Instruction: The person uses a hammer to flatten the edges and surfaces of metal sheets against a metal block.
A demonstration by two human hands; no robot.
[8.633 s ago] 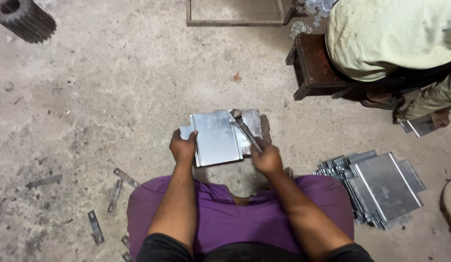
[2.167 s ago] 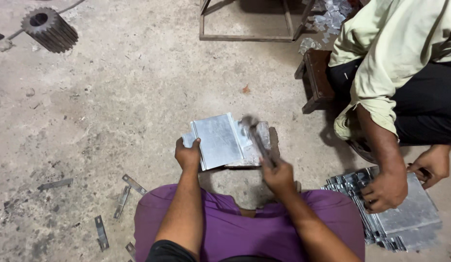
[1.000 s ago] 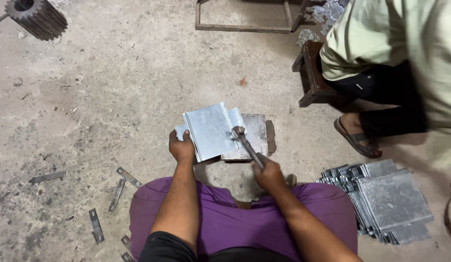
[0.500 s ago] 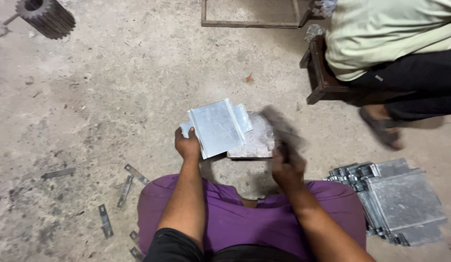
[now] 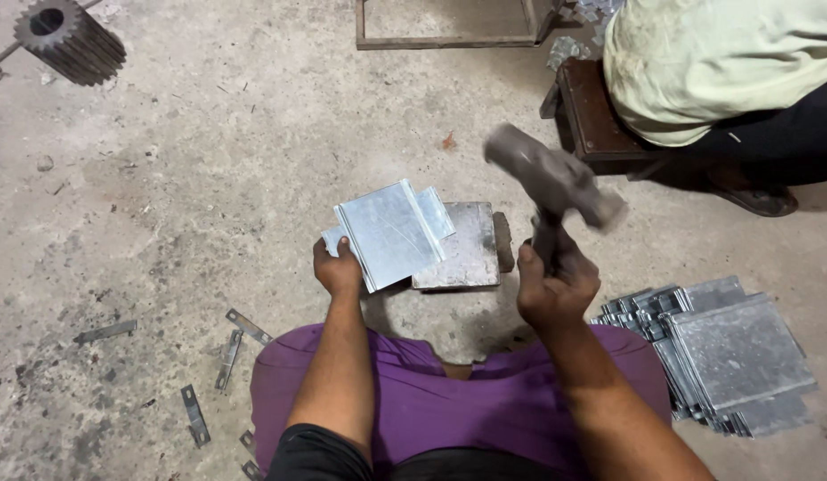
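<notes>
Galvanised folded sheet (image 5: 391,233), shiny, flat on steel block (image 5: 462,245), left hand (image 5: 338,269) gripping.

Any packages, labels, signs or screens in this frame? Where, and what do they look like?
None in view: only bare metal and concrete.
Left hand holds a folded grey sheet-metal piece on a flat metal block.
Right hand grips a raised, blurred hammer.
Stack of unmarked grey metal sheets lies on the floor at right.
</notes>
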